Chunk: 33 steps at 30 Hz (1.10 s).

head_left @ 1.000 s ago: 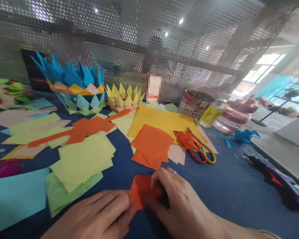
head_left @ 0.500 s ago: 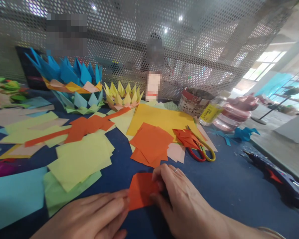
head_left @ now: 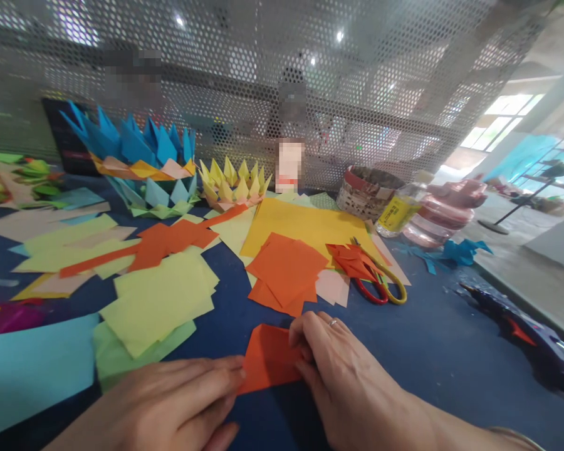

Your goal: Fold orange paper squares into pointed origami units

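A small folded orange paper (head_left: 269, 360) lies on the dark blue table (head_left: 432, 351) close to me. My left hand (head_left: 169, 404) pinches its left corner with fingers pressed together. My right hand (head_left: 343, 376), a ring on one finger, presses its fingers on the paper's right edge. Just beyond lies a stack of orange paper squares (head_left: 286, 272).
Yellow-green squares (head_left: 162, 300), a light blue sheet (head_left: 28, 369), orange strips (head_left: 160, 241) and a yellow sheet (head_left: 305, 225) lie around. Scissors (head_left: 378, 282) sit at the right, a glue gun (head_left: 531, 341) farther right. Folded paper crowns (head_left: 136, 163), a basket (head_left: 369, 191) and a bottle (head_left: 402, 213) stand before a mesh screen.
The orange paper has been flattened and spread wider between my hands. My right fingers have slid from on top of it to its right edge.
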{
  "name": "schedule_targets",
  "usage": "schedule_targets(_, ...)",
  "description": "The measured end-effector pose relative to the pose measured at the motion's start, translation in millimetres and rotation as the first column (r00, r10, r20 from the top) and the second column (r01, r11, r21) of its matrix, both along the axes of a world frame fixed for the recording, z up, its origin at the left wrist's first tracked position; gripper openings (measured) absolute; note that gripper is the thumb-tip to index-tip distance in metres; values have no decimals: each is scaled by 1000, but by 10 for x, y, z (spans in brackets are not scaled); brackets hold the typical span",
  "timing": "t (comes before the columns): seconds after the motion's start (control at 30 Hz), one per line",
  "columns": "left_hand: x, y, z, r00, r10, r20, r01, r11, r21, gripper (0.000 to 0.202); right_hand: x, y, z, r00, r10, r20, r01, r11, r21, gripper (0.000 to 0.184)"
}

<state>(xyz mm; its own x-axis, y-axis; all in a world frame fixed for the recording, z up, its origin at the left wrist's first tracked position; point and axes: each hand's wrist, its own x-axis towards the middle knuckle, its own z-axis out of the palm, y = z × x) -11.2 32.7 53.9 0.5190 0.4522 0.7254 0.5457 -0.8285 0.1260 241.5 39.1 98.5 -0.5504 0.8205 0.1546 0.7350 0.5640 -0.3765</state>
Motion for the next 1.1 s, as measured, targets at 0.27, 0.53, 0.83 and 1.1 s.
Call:
schedule_targets(0.27, -24, -10, 88, 997, -52, 64, 59, 992, -110, 24, -1, 75, 47, 986, -43, -158, 49, 998, 29, 20)
schedule_targets(0.53, 1, 7, 101, 995, -86, 44, 90, 992, -89, 29, -91, -2, -2, 985, -162, -61, 165, 985, 49, 31)
schedule_targets(0.83, -53, -2, 110, 993, -71, -97, 64, 995, -76, 22, -36, 58, 8, 991, -135, -25, 132, 989, -72, 31)
schedule_targets(1.1, -213, 138, 43, 977, 136, -162, -142, 989, -27, 31, -12, 99, -3, 998, -15, -65, 15, 1000, -4, 37)
